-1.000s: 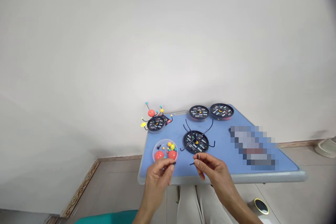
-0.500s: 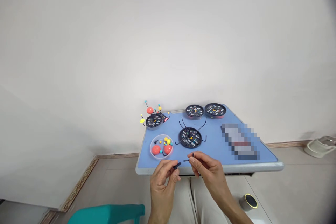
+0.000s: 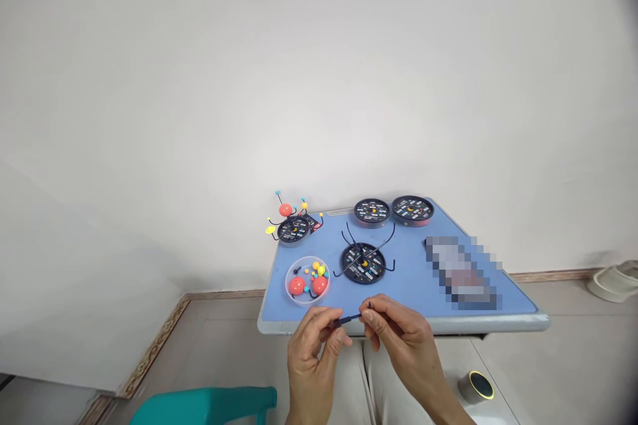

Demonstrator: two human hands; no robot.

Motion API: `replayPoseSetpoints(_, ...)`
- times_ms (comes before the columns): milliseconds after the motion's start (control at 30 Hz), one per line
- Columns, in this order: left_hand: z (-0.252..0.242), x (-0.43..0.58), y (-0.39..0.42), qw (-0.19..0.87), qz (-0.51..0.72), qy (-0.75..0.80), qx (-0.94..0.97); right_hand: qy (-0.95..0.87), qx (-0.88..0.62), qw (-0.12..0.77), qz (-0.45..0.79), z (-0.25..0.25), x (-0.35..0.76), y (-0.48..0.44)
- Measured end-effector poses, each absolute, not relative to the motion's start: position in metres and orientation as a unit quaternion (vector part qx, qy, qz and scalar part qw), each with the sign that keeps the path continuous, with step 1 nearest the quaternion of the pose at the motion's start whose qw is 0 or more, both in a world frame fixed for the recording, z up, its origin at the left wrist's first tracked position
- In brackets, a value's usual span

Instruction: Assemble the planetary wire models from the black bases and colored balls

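Pinched in my left hand [image 3: 315, 350] is a short black plastic piece [image 3: 339, 323]. My right hand [image 3: 399, 332] grips a thin black rod [image 3: 356, 316], whose tip meets the end of the short piece. Both hands are at the table's front edge. Just beyond them stands a round black base [image 3: 363, 273] with several curved black arms rising from it. To its left, a clear round tub [image 3: 308, 301] holds two red half-balls, several small coloured balls and a few black parts.
A finished-looking planet model [image 3: 293, 230] with coloured balls stands at the table's back left. Two round black discs [image 3: 371, 211] sit at the back. A blurred flat object [image 3: 461, 272] lies on the right. A teal stool [image 3: 204, 405] and a dark cylinder [image 3: 476, 387] are below.
My hands have come closer together, and the rod's tip now meets the short black piece. Before, a gap lay between them. The view has shifted slightly.
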State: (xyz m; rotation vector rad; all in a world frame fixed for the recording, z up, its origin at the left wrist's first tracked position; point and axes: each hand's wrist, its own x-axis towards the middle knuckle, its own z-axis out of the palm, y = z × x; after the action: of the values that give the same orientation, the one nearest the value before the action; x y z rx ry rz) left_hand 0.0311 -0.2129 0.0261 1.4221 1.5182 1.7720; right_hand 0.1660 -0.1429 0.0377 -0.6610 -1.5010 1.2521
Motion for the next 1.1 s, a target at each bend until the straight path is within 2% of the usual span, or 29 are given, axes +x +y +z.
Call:
replayPoseSetpoints(433,0.004,0.031,-0.208,0.159,0.635,0.533,0.536,-0.527,-0.299,0.505,0.615,0.030,0.163,-0.142)
replayPoseSetpoints(867,0.007,0.036,-0.209,0.157,0.642,0.506,0.554,-0.585,-0.274,0.512,0.566,0.039,0.164,-0.141)
replayPoseSetpoints(1100,-0.009,0.039,-0.200,0.139,0.675,0.515,0.509,-0.578,-0.283,0.497,0.582,0.017,0.157,-0.147)
